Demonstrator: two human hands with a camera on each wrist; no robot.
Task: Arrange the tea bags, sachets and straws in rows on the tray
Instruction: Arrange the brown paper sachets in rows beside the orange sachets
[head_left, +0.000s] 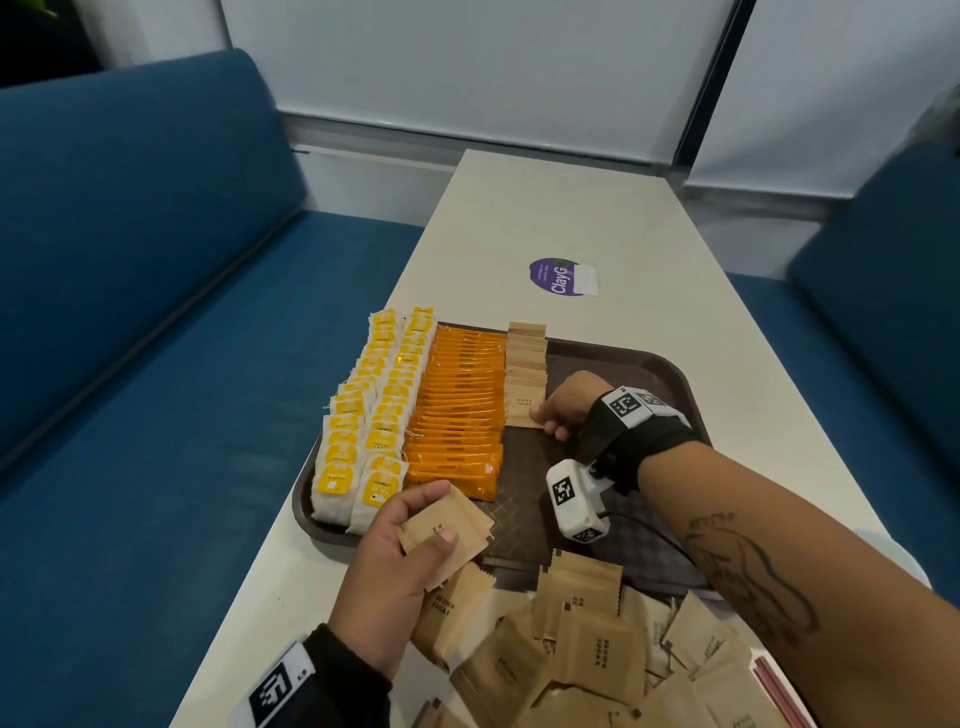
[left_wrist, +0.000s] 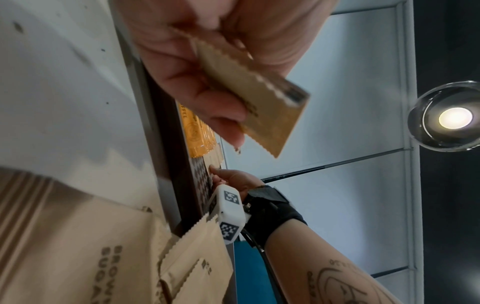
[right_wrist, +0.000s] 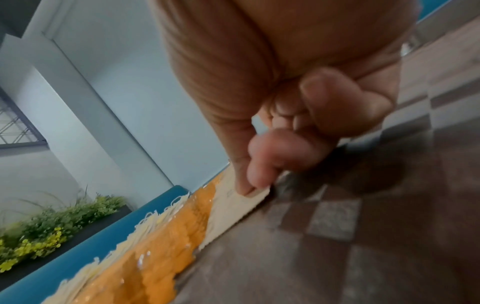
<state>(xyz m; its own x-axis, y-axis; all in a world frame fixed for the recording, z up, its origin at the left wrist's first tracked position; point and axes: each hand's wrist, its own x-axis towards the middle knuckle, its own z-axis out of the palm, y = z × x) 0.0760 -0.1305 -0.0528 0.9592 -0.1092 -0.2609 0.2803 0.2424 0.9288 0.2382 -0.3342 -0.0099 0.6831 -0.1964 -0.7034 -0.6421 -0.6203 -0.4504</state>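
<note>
A brown tray (head_left: 675, 374) holds two rows of yellow tea bags (head_left: 363, 415), one row of orange sachets (head_left: 457, 405) and a partial row of brown sugar sachets (head_left: 525, 358). My right hand (head_left: 543, 421) pinches the right edge of the frontmost brown sugar sachet (head_left: 522, 408) in that row; in the right wrist view its fingertips (right_wrist: 249, 189) press on the sachet (right_wrist: 233, 207). My left hand (head_left: 444, 512) grips a few brown sugar sachets (head_left: 441, 525) above the tray's near left corner, and they also show in the left wrist view (left_wrist: 265, 115).
A loose pile of brown sugar sachets (head_left: 587, 654) lies on the table in front of the tray. Red straws (head_left: 779, 691) lie at the bottom right. A purple sticker (head_left: 561, 275) is beyond the tray. Blue benches (head_left: 156, 312) flank the narrow table.
</note>
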